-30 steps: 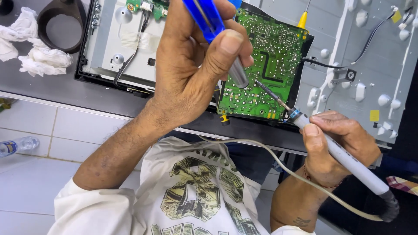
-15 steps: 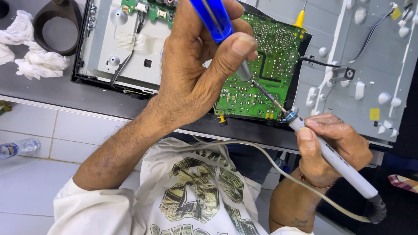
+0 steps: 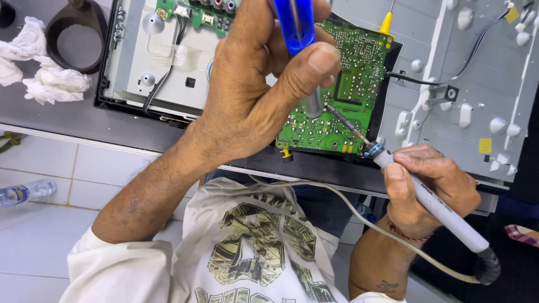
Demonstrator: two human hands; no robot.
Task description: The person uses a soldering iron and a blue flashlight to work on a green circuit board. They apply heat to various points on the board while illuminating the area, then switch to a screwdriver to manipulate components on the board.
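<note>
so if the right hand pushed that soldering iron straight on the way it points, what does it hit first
Likely the green circuit board: the right hand aims the soldering iron up-left, its tip beside the blue tool's metal nozzle. Depth unclear.

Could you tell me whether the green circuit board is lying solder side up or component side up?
Solder side up: the board shows rows of small solder dots and traces, no components, under the iron.

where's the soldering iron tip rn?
Head view, centre-right: the soldering iron is in the right hand, its tip on the green circuit board beside the blue tool held by the left hand.
</note>
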